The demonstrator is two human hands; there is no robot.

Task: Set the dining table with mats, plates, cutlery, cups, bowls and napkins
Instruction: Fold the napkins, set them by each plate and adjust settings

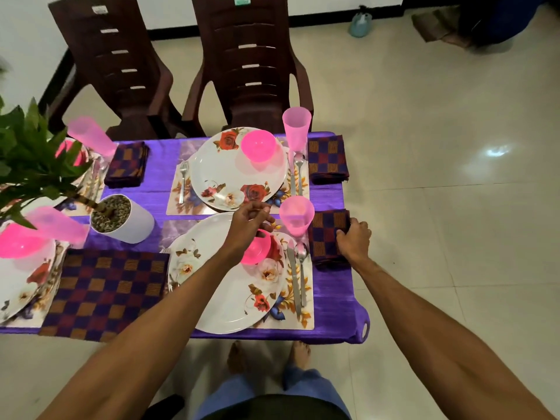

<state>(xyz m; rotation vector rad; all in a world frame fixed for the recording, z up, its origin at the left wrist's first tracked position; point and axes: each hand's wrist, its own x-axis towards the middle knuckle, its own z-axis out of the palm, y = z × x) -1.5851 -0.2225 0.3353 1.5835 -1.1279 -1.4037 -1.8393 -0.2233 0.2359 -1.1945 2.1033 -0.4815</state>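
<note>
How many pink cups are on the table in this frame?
4: far-right cup, near-right cup beside the checked napkin, far-left cup, near-left cup by the potted plant. The plant or the frame's left edge may hide more.

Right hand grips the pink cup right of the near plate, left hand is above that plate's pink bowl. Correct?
No. The head view shows the right hand gripping the folded checked napkin right of the near plate, not the pink cup, which stands untouched beside it. The left hand is above that plate's pink bowl.
</note>
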